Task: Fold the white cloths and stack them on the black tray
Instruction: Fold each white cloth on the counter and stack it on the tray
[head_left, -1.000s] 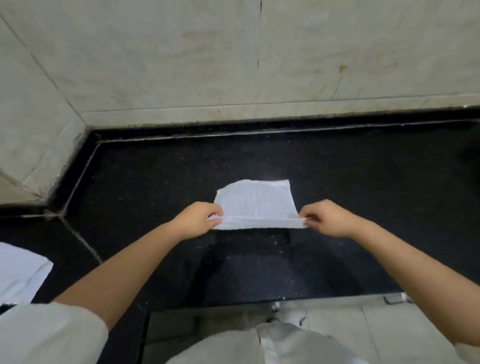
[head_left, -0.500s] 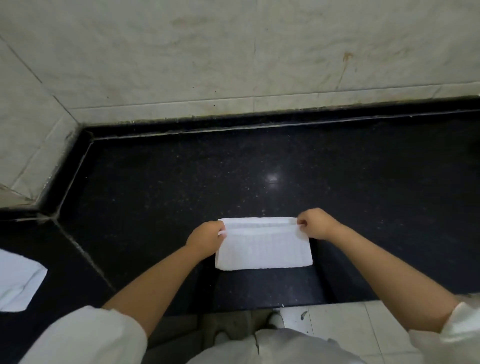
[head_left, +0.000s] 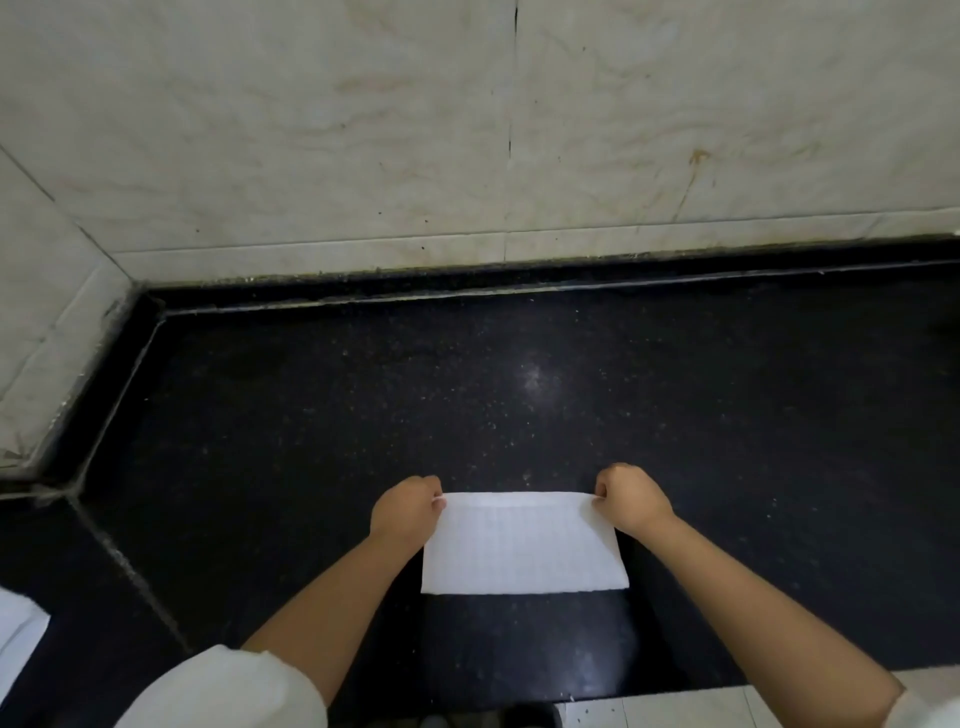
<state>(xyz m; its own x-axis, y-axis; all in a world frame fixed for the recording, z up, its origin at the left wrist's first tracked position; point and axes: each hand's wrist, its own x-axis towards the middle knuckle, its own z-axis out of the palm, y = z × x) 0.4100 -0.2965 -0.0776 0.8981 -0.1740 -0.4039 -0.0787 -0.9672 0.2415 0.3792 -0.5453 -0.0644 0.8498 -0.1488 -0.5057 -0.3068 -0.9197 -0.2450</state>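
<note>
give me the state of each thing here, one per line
cloth: folded into a flat rectangle, lying on the counter, far corners pinched
left hand: closed, pinching the cloth's far left corner
right hand: closed, pinching the far right corner
second cloth: at the left edge, mostly out of view, fold unclear
counter: black, glossy, speckled
tray: not in view

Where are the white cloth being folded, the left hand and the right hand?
white cloth (head_left: 522, 545): head view, middle of its flat top layer.
left hand (head_left: 408, 506): head view, back of the hand.
right hand (head_left: 631, 499): head view, back of the hand.
</note>
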